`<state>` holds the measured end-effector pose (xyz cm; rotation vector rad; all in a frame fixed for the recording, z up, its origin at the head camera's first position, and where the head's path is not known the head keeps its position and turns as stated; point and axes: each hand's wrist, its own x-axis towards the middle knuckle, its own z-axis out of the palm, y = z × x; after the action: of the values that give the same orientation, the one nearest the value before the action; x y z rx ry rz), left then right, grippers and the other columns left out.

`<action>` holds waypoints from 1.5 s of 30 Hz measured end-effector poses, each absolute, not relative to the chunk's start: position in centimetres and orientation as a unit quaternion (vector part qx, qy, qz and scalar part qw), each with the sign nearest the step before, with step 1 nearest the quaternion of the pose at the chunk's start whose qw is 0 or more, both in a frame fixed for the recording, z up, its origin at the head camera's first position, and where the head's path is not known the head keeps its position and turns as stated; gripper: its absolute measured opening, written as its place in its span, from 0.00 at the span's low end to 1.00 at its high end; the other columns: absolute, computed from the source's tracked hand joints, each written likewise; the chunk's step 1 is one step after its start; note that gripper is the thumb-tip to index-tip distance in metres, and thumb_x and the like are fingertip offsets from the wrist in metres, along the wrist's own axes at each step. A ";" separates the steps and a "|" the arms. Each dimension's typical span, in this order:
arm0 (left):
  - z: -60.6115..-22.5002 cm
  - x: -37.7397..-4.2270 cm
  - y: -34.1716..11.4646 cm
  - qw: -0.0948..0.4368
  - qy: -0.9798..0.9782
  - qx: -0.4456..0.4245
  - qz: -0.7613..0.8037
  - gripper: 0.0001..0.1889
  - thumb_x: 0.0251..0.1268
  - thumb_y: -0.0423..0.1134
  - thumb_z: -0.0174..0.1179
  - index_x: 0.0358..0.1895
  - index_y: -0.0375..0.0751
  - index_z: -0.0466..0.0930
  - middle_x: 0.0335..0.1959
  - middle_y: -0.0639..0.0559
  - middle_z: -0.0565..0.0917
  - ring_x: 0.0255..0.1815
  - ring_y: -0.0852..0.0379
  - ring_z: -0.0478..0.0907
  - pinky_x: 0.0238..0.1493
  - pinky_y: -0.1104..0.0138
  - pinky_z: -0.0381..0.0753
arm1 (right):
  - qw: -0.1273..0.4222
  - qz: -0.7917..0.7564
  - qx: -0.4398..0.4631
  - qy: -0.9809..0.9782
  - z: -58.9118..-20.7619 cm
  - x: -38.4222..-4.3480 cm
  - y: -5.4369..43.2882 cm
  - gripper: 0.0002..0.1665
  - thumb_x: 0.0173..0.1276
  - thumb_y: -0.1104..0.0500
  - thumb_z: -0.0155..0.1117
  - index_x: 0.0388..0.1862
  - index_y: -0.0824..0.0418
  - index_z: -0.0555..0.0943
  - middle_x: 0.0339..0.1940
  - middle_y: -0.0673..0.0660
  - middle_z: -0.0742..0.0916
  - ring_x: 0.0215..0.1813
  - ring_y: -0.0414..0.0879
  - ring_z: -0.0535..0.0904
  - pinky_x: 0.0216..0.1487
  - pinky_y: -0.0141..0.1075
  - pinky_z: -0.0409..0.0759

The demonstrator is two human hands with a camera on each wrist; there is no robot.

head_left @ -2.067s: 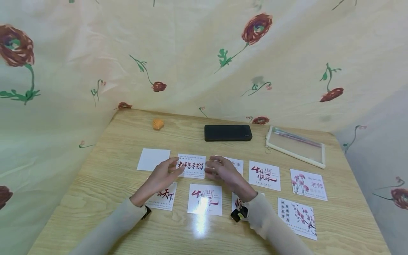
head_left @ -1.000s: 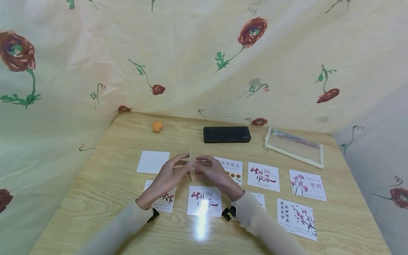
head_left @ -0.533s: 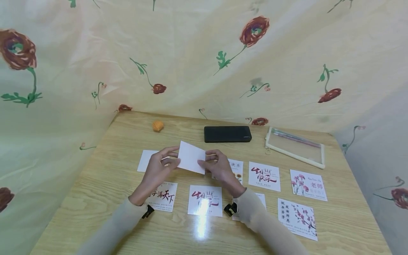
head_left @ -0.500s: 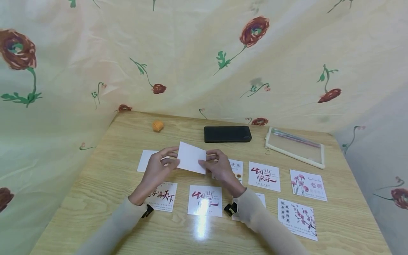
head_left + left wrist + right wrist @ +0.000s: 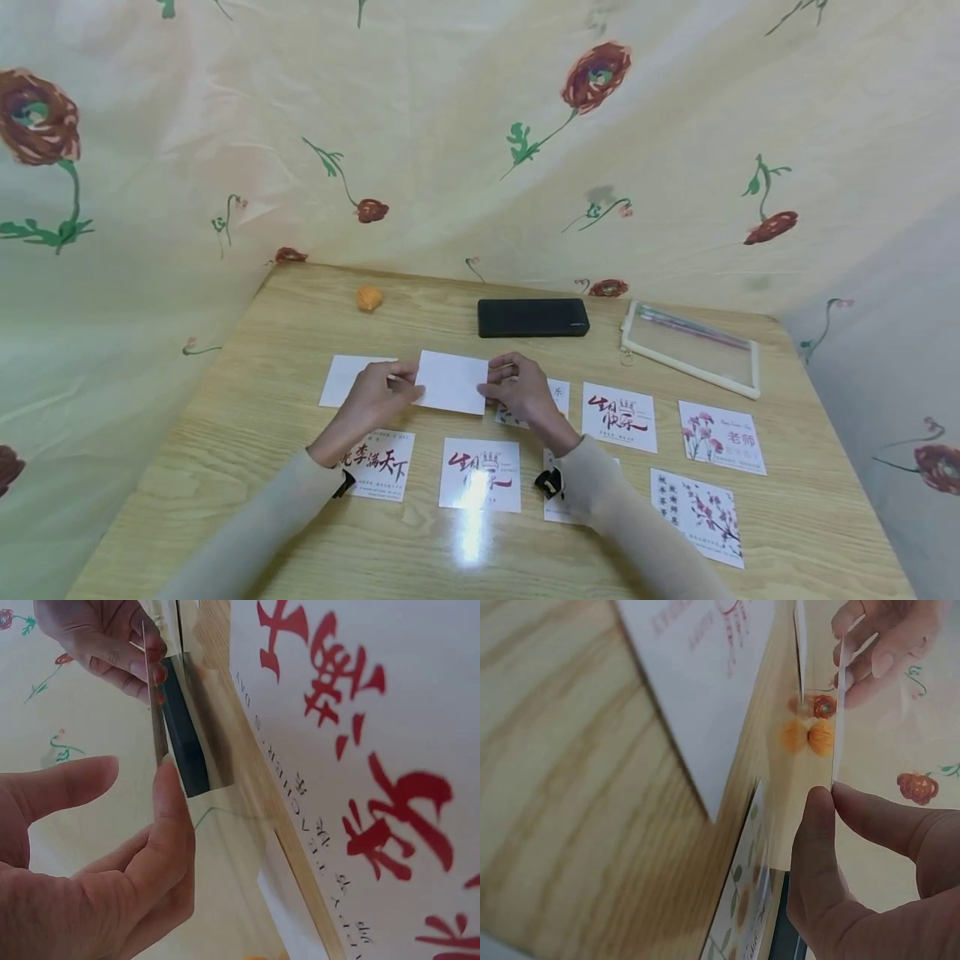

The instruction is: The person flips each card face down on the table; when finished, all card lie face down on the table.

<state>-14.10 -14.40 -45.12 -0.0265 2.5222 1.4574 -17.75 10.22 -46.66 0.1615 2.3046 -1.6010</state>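
Observation:
A white card stands raised above the table, its blank face toward me. My right hand pinches its right edge between thumb and finger, a grip that also shows in the right wrist view. My left hand is at the left edge. In the left wrist view, a fingertip touches the card's edge while the thumb stands apart from it. Under and near the hands lie a blank card, a card with red characters, a birthday card and a partly covered sunflower card.
A black case lies at the back, with a small orange object to its left. A white-edged clear pouch holds slim items at the right. Several printed cards, including a pink-flower card, lie right of the hands.
The card with red characters was lifted from the table's middle between both hands and turned blank side toward me. Since half a second ago, it has come slightly lower and more level.

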 end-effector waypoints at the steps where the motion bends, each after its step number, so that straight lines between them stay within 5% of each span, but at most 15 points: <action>1: -45.2 -14.2 -14.4 0.121 0.861 -0.012 0.494 0.23 0.71 0.38 0.65 0.66 0.33 0.80 0.58 0.38 0.85 0.58 0.43 0.85 0.47 0.62 0.86 | 0.166 -0.560 0.056 0.810 -46.7 -17.8 10.2 0.25 0.65 0.67 0.76 0.59 0.62 0.80 0.48 0.61 0.87 0.36 0.46 0.89 0.42 0.37 0.89; 16: -45.8 -14.3 -14.3 0.168 0.877 -0.014 0.451 0.27 0.80 0.46 0.56 0.70 0.29 0.74 0.67 0.34 0.81 0.67 0.35 0.79 0.64 0.50 0.84 | 0.206 -0.525 0.035 0.825 -46.6 -17.9 10.5 0.21 0.72 0.59 0.71 0.61 0.64 0.82 0.46 0.61 0.91 0.37 0.43 0.90 0.42 0.33 0.87; 37: -45.6 -14.0 -14.3 0.167 0.882 -0.001 0.440 0.30 0.81 0.51 0.54 0.72 0.30 0.73 0.71 0.35 0.78 0.69 0.36 0.78 0.66 0.46 0.81 | 0.217 -0.541 0.046 0.811 -46.6 -18.1 10.9 0.17 0.77 0.57 0.64 0.59 0.64 0.83 0.42 0.62 0.91 0.35 0.44 0.90 0.41 0.34 0.89; 45: -44.9 -13.9 -13.1 0.127 0.890 0.022 0.437 0.28 0.80 0.50 0.56 0.73 0.36 0.74 0.66 0.37 0.80 0.62 0.39 0.80 0.54 0.51 0.86 | 0.202 -0.530 0.024 0.823 -45.5 -17.8 12.8 0.23 0.79 0.55 0.61 0.68 0.63 0.79 0.50 0.64 0.89 0.44 0.50 0.91 0.46 0.38 0.89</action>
<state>-13.94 -13.10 -44.93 0.0629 2.5913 1.2706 -17.81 12.76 -45.50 0.0676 2.2989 -1.4790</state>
